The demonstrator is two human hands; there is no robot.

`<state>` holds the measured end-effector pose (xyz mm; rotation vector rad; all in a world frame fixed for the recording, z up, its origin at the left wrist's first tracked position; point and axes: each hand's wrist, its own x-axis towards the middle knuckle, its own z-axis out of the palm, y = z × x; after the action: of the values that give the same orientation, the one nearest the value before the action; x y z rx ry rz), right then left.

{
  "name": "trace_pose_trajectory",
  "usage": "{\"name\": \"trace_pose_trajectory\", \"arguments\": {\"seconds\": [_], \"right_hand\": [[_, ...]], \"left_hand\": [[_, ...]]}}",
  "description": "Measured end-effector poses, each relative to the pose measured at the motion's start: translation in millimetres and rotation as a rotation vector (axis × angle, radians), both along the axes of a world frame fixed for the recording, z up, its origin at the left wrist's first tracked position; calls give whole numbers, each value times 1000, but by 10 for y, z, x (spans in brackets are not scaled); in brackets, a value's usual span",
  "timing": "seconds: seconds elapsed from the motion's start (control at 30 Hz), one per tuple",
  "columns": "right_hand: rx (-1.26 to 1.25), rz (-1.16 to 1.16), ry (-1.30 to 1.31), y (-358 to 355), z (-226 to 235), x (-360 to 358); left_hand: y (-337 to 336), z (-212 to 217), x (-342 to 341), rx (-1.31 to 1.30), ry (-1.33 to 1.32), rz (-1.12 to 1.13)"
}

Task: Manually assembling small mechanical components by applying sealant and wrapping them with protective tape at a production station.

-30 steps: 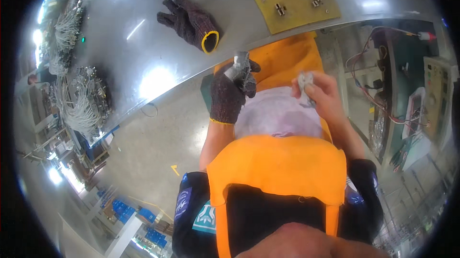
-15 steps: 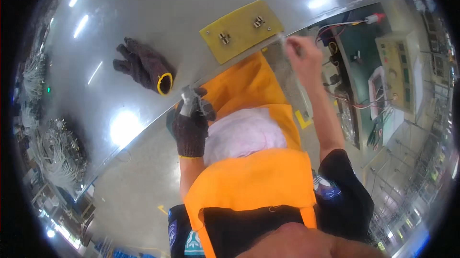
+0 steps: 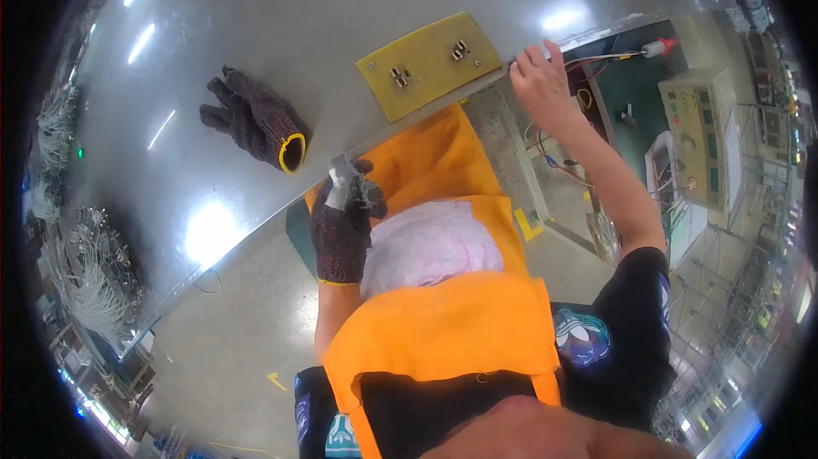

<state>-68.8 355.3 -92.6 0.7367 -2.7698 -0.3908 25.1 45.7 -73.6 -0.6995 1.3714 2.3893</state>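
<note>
My left hand (image 3: 342,225) wears a dark knitted glove and is held above my lap, beside the table's edge. Its fingers are curled around shiny silver-grey material (image 3: 341,184); whether this is held or wrapped round the fingers I cannot make out. My right hand (image 3: 543,88), bare, is at the table edge just right of a yellow plate (image 3: 426,75) with two groups of small metal pieces. Its fingers are bent and their tips face away, so anything pinched there is hidden. A second dark glove (image 3: 256,122) with a yellow cuff lies on the table.
The grey metal table (image 3: 281,24) slants across in front of me. Right of it are wires with a red-tipped plug (image 3: 659,47) and a beige control box (image 3: 697,139). Bundled white cables (image 3: 89,280) hang at far left. An orange apron (image 3: 443,323) covers my front.
My right hand has moved slightly up and turned, its back now facing up and its fingers at the table edge. My left hand has hardly moved.
</note>
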Motion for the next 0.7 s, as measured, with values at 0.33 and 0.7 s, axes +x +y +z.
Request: {"name": "trace_pose_trajectory", "arguments": {"seconds": [0.33,0.7], "right_hand": [[-184,-180,-112,-51,319,143],[-1297,47,-598,-1330,498,644]], "left_hand": [[94,97,21,87,81,-201],[121,267,156,-200,225,-223]]}}
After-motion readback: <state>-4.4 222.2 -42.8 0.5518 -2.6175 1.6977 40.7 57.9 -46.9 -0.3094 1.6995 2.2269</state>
